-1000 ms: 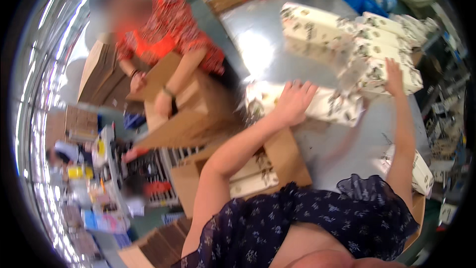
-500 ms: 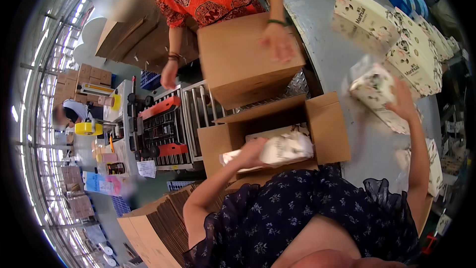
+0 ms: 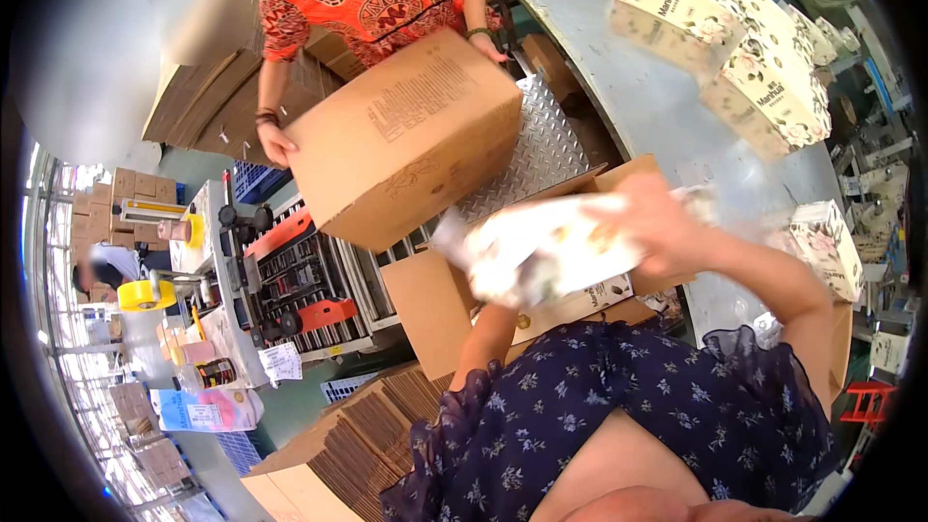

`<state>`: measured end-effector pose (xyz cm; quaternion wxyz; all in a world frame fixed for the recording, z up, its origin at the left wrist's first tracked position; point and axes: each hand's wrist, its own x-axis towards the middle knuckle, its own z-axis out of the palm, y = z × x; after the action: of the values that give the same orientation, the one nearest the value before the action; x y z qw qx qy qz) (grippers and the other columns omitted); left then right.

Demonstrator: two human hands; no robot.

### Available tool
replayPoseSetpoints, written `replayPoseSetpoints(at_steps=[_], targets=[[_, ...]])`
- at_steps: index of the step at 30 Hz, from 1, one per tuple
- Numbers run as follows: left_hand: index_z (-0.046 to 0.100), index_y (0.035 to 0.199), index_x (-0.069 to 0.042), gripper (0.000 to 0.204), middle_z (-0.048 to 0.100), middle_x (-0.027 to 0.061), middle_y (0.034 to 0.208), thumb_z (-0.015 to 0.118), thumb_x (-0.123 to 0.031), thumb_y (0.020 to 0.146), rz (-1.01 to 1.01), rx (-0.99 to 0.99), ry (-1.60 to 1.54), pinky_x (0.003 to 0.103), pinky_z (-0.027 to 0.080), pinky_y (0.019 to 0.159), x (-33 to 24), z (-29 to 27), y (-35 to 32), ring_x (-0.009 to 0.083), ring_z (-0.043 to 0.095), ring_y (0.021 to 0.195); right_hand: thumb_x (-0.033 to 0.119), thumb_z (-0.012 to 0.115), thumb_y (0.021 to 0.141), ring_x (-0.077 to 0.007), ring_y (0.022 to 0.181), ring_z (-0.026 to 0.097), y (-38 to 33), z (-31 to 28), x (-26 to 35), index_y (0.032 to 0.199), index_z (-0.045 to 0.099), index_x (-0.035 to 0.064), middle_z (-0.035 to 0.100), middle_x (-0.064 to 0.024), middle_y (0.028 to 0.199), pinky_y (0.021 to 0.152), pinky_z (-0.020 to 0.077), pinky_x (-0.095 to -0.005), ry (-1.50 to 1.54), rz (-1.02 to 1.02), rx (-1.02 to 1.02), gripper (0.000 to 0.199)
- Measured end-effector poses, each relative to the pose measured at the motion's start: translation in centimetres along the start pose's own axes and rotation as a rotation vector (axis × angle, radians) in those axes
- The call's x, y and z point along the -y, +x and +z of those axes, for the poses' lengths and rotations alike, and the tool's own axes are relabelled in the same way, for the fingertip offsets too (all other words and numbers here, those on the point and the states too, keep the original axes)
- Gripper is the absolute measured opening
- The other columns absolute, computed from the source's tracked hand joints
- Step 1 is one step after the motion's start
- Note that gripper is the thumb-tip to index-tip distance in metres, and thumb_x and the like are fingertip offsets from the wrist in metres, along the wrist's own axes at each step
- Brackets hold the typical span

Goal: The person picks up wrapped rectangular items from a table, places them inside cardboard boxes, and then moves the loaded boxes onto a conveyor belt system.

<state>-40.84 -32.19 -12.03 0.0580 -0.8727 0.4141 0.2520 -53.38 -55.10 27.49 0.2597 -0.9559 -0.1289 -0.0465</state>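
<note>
My right hand point(image 3: 672, 227) is closed on the end of a cream floral tissue pack point(image 3: 551, 249), blurred by motion, above an open carton point(image 3: 425, 309). Under that pack my left forearm point(image 3: 489, 336) reaches toward the carton; the left hand itself is hidden behind the pack. Inside the carton, part of another floral pack point(image 3: 580, 304) shows below the raised one. On the metal table point(image 3: 643, 101) to the right, more floral packs point(image 3: 768, 87) stand in a group, with one pack point(image 3: 826, 246) nearer me.
Across from me, a co-worker's two hands hold a closed carton point(image 3: 406, 135) over the roller conveyor point(image 3: 362, 280) and a diamond-plate sheet point(image 3: 541, 145). Flattened cartons point(image 3: 353, 435) are stacked at my lower left. A side bench point(image 3: 227, 329) with a yellow tape roll point(image 3: 145, 296) lies farther left.
My right hand has brought a floral pack from the table leftward over the open carton. The co-worker now grips the closed carton with both hands, and it has shifted left and turned.
</note>
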Motion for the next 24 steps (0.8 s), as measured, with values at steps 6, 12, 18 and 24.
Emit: replayPoseSetpoints(at_steps=[6,12,18,24], targets=[[0.055,0.125,0.001,0.058,0.066,0.0192,0.116,0.058,-0.047,0.092,0.284,0.001,-0.233,0.046,0.049,0.092,0.1,-1.0,-3.4,0.0374,0.063,0.106,0.016,0.065,0.078,-0.0314,0.109,0.050,4.3,24.5,-6.1,0.152,0.036,0.0309,0.055,-0.0134,0.112,0.093,0.0384,-0.0458,-0.202,-0.056,0.079,0.081],[0.047,0.141,-0.004,0.065,0.051,0.0231,0.141,0.064,-0.042,0.091,0.224,0.318,-0.432,0.045,0.039,0.110,-1.3,-10.8,-5.6,0.0410,0.048,0.131,0.025,0.067,0.085,-0.0346,0.120,0.053,-2.1,20.7,-9.5,0.122,0.063,0.0124,0.056,-0.0150,0.133,0.102,0.0417,-0.0472,0.091,0.127,0.002,0.039],[0.027,0.155,-0.009,0.082,0.006,0.0174,0.165,0.058,-0.053,0.093,0.154,0.373,-0.037,0.054,0.028,0.116,0.8,-3.4,0.0,0.0451,0.014,0.148,0.008,0.062,0.086,-0.0328,0.093,0.062,-29.4,14.0,-12.9,0.096,0.072,0.0084,0.066,-0.0125,0.095,0.082,0.0502,-0.0420,-0.417,1.008,-0.838,0.014],[0.034,0.151,-0.004,0.083,0.023,0.0225,0.159,0.060,-0.055,0.091,0.247,0.425,-0.052,0.047,0.031,0.115,1.9,-3.4,1.2,0.0406,0.030,0.144,0.007,0.068,0.083,-0.0370,0.108,0.058,-50.8,12.5,-10.3,0.115,0.064,0.0063,0.063,-0.0174,0.114,0.094,0.0475,-0.0441,-0.630,1.732,-0.611,0.033]])
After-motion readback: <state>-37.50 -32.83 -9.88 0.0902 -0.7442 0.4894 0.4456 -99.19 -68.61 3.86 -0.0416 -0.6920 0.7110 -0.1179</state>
